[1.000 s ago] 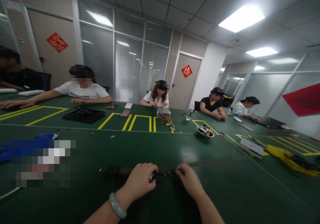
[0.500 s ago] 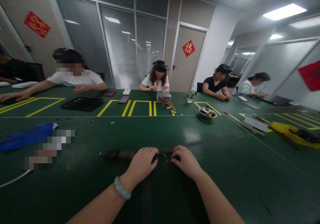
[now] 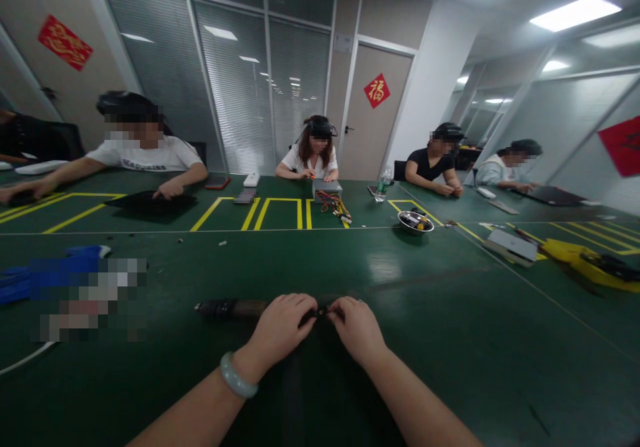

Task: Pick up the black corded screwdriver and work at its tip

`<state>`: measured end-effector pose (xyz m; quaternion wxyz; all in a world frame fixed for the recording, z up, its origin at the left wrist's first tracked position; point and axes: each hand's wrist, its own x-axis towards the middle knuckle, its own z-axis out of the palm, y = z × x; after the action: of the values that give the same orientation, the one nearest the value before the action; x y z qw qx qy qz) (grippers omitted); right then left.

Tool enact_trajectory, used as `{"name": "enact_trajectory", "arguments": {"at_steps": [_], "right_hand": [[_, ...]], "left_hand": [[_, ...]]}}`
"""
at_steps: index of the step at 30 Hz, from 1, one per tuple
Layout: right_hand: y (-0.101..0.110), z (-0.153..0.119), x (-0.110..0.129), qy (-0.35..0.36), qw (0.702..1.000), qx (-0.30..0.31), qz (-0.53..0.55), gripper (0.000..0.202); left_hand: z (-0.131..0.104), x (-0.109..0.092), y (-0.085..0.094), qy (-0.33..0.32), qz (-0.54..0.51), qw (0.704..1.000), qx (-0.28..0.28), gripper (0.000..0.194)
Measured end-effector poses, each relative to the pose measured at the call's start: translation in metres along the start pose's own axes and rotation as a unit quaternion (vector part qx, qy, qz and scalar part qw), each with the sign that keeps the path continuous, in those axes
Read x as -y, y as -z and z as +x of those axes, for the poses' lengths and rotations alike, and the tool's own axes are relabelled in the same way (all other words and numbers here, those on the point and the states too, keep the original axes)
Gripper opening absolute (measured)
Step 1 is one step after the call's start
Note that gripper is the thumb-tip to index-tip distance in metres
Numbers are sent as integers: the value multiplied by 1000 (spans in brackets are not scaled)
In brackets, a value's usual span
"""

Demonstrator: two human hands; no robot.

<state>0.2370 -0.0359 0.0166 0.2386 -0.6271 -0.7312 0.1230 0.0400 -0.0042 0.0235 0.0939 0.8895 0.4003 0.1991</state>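
A long dark cylindrical tool [image 3: 245, 309] lies lengthwise on the green table, its narrow metal tip and ribbed black collar pointing left. Its right part is covered by my hands. Fingers of my left hand [image 3: 285, 324] are wrapped round the tool's body near the middle. My right hand [image 3: 356, 330] is pinched close to my left fingertips, at the tool's right portion. Between the two sets of fingertips a small brass-coloured piece [image 3: 321, 312] shows. What exactly the right fingers grip is too small and dark to make out.
Ahead on the table [image 3: 295, 260] stand a metal bowl [image 3: 416, 222] with small parts, a water bottle [image 3: 383, 185] and a grey box with coloured cables [image 3: 327, 190]. Blue gloves [image 3: 65, 274] lie left, a yellow bag [image 3: 575, 260] right. Several people sit opposite.
My right hand has moved left, bringing its fingers near my left hand. My left hand stays on the tool. Across the table, a co-worker's hand now rests on the black panel, which sits differently.
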Motion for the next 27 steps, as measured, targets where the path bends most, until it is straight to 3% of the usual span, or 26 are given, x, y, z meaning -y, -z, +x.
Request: {"name": "enact_trajectory", "arguments": {"at_steps": [7, 19, 27], "right_hand": [[4, -2, 7, -17, 999, 26, 12, 14], [2, -4, 5, 12, 999, 4, 34, 11], [-4, -2, 5, -18, 999, -3, 36, 9]], "left_hand": [[-2, 1, 0, -4, -4, 1000, -2, 13], [-2, 2, -4, -7, -10, 1000, -11, 8], [0, -3, -5, 7, 2, 1000, -7, 8]]}}
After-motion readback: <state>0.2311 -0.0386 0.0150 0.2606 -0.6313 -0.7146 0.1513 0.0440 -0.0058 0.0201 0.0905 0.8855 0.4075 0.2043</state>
